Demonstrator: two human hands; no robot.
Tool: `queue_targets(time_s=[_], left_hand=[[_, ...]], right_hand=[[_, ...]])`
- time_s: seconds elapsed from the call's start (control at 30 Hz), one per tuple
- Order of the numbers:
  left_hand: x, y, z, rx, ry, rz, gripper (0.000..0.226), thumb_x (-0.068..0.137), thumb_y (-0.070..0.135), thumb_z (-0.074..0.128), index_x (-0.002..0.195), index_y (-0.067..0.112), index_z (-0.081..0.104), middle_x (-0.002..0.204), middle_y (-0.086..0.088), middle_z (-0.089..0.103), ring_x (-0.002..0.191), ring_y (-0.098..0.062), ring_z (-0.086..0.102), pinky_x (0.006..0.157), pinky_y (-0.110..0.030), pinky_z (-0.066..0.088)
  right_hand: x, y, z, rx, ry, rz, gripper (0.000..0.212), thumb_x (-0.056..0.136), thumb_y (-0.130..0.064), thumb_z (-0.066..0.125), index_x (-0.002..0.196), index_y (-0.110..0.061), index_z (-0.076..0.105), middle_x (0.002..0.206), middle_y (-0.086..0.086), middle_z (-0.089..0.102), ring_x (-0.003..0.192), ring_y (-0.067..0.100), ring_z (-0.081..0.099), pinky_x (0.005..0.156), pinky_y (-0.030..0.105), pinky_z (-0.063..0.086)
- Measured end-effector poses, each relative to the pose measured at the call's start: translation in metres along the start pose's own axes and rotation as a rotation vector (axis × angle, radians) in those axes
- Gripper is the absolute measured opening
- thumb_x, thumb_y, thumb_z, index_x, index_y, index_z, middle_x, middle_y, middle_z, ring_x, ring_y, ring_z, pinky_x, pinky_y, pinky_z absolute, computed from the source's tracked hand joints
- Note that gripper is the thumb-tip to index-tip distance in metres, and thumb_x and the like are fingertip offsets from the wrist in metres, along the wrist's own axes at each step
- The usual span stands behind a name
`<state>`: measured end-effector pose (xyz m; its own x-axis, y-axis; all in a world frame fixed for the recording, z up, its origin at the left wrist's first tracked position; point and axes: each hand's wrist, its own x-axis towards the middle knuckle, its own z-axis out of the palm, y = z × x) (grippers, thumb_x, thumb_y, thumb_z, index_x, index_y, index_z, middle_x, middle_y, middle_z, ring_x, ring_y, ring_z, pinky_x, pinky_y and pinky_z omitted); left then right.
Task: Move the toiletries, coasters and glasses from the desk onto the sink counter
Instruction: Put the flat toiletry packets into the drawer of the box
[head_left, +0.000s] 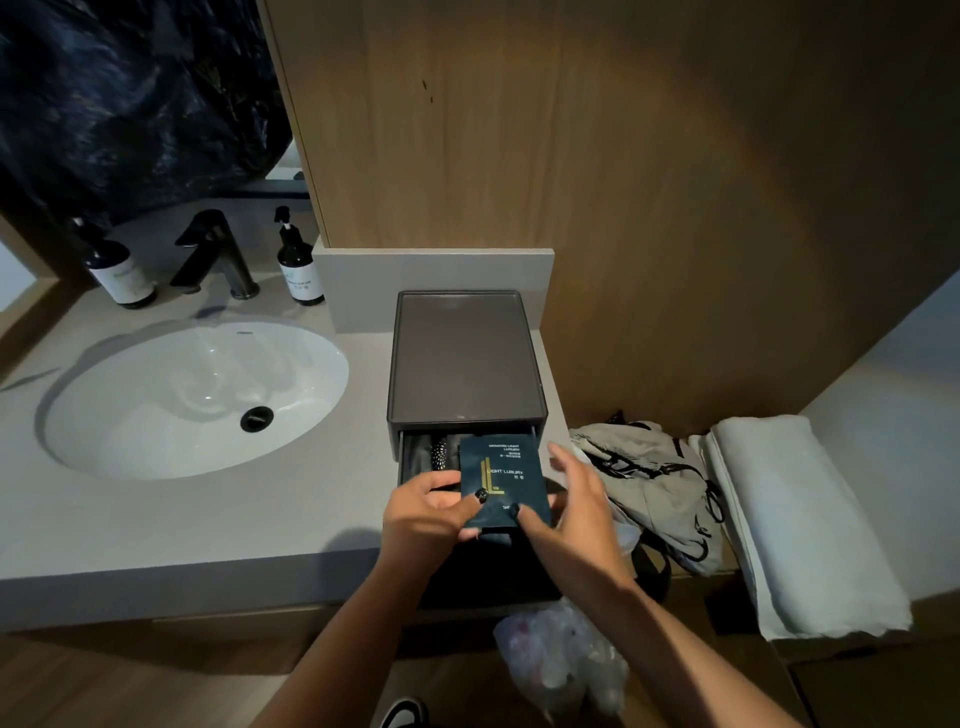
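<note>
A dark teal toiletry packet (506, 470) with gold lettering is held over the open drawer (431, 454) of a dark box (462, 358) on the grey sink counter (208, 519). My left hand (428, 512) pinches the packet's lower left corner, thumb on top. My right hand (576, 506) pinches its lower right edge with the thumb, the other fingers spread. Other dark packets lie in the drawer, one dotted.
A white basin (192, 395) with a black faucet (218, 254) and two dark pump bottles (298, 265) sits to the left. Right of the counter lie a grey printed bag (649, 478), a folded white towel (795, 519) and a clear plastic bag (566, 660) below.
</note>
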<state>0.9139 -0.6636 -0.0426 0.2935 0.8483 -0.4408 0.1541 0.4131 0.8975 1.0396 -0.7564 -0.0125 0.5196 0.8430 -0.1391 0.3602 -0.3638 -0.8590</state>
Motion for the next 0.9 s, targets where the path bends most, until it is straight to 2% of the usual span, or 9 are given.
queue_targets(time_s=[0.1, 0.23, 0.37, 0.47, 0.57, 0.63, 0.7, 0.83, 0.9], left_hand=[[0.011, -0.002, -0.004, 0.137, 0.078, 0.047, 0.039, 0.08, 0.007, 0.075, 0.117, 0.001, 0.062, 0.093, -0.017, 0.07, 0.079, -0.026, 0.072, 0.057, -0.024, 0.059], [0.019, 0.001, 0.001, 0.276, 0.122, 0.131, 0.037, 0.08, 0.004, 0.074, 0.115, 0.001, 0.063, 0.083, -0.006, 0.065, 0.071, -0.017, 0.066, 0.049, -0.014, 0.053], [0.025, 0.002, 0.011, 0.313, 0.102, 0.163, 0.045, 0.081, 0.002, 0.072, 0.124, 0.001, 0.059, 0.075, -0.001, 0.06, 0.067, -0.011, 0.061, 0.051, -0.014, 0.054], [0.026, 0.001, 0.013, 0.272, 0.076, 0.169, 0.048, 0.083, 0.001, 0.07, 0.129, 0.001, 0.056, 0.077, 0.002, 0.063, 0.07, -0.011, 0.064, 0.056, -0.015, 0.056], [0.025, -0.001, 0.012, 0.277, 0.054, 0.15, 0.054, 0.083, 0.003, 0.07, 0.134, 0.002, 0.052, 0.101, -0.009, 0.07, 0.08, -0.014, 0.067, 0.071, -0.02, 0.058], [0.024, -0.001, 0.01, 0.374, 0.014, 0.182, 0.061, 0.081, 0.004, 0.073, 0.137, 0.003, 0.049, 0.112, -0.009, 0.069, 0.09, -0.011, 0.065, 0.08, -0.009, 0.05], [0.021, 0.003, 0.009, 0.454, -0.061, 0.215, 0.064, 0.077, 0.002, 0.075, 0.136, 0.001, 0.049, 0.106, 0.002, 0.068, 0.093, -0.008, 0.064, 0.072, 0.003, 0.042], [0.02, 0.013, 0.01, 0.713, -0.154, 0.302, 0.055, 0.073, 0.013, 0.08, 0.123, 0.005, 0.058, 0.101, -0.001, 0.073, 0.097, -0.016, 0.069, 0.091, -0.025, 0.051], [0.024, 0.017, 0.011, 0.916, -0.141, 0.319, 0.061, 0.076, 0.024, 0.078, 0.128, 0.004, 0.053, 0.106, -0.007, 0.072, 0.101, -0.02, 0.066, 0.092, -0.029, 0.048]], right_hand=[[-0.003, 0.006, -0.001, -0.422, -0.107, -0.234, 0.056, 0.089, -0.027, 0.059, 0.141, -0.024, 0.038, 0.147, -0.008, 0.021, 0.131, 0.004, 0.03, 0.107, 0.019, 0.029], [0.003, 0.014, 0.003, -0.605, -0.155, -0.274, 0.049, 0.092, -0.035, 0.052, 0.14, -0.023, 0.044, 0.15, -0.004, 0.026, 0.14, 0.012, 0.019, 0.113, 0.029, 0.024], [0.013, 0.02, 0.003, -0.725, -0.099, -0.312, 0.044, 0.092, -0.033, 0.054, 0.134, -0.02, 0.052, 0.147, 0.003, 0.031, 0.14, 0.02, 0.021, 0.112, 0.034, 0.025], [0.021, 0.026, 0.0, -0.805, -0.082, -0.339, 0.041, 0.086, -0.032, 0.065, 0.123, -0.015, 0.062, 0.142, 0.011, 0.04, 0.137, 0.029, 0.031, 0.106, 0.044, 0.036], [0.031, 0.027, -0.003, -0.901, -0.09, -0.394, 0.038, 0.077, -0.033, 0.073, 0.11, -0.014, 0.069, 0.134, 0.015, 0.049, 0.13, 0.036, 0.04, 0.097, 0.049, 0.046], [0.036, 0.023, -0.004, -0.954, -0.096, -0.423, 0.036, 0.079, -0.034, 0.071, 0.11, -0.015, 0.069, 0.136, 0.015, 0.048, 0.131, 0.036, 0.038, 0.1, 0.047, 0.043], [0.042, 0.02, -0.004, -0.965, -0.077, -0.435, 0.033, 0.083, -0.032, 0.067, 0.111, -0.014, 0.069, 0.139, 0.014, 0.046, 0.134, 0.035, 0.035, 0.103, 0.046, 0.039], [0.051, 0.018, -0.005, -0.913, -0.053, -0.393, 0.035, 0.089, -0.031, 0.059, 0.119, -0.014, 0.065, 0.143, 0.013, 0.04, 0.137, 0.032, 0.03, 0.106, 0.043, 0.034], [0.05, 0.019, -0.006, -0.835, -0.039, -0.359, 0.037, 0.091, -0.031, 0.057, 0.124, -0.015, 0.061, 0.145, 0.01, 0.037, 0.137, 0.028, 0.029, 0.108, 0.041, 0.033]])
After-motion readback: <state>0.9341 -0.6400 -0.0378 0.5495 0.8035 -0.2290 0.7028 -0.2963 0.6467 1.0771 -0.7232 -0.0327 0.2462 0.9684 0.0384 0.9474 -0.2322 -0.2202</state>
